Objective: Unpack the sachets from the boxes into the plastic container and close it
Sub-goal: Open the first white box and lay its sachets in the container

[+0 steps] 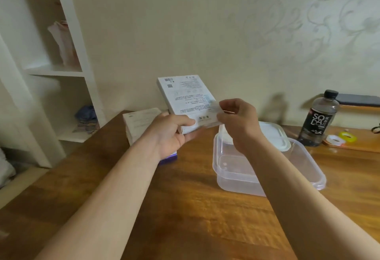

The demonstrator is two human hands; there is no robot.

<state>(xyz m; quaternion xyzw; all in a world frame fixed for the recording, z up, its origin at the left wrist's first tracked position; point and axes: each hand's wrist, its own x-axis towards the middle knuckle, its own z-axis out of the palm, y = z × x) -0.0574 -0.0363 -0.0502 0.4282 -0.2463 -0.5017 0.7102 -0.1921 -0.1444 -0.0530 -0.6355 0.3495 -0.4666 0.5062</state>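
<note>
Your left hand (174, 134) gripped near end of flat white printed cardboard box (185, 97); right hand (236, 120) pinched same end. Long axis pointed away from you.

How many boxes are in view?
3: a held box gripped by the left hand and right hand; a white box on the table behind them; a purple-edged box under the left wrist. Others may be hidden.

Box stack (140, 124) left on the table (185, 208), container (236, 185) right (lid (273, 134) behind it), bottle (318, 120) farther right.
</note>
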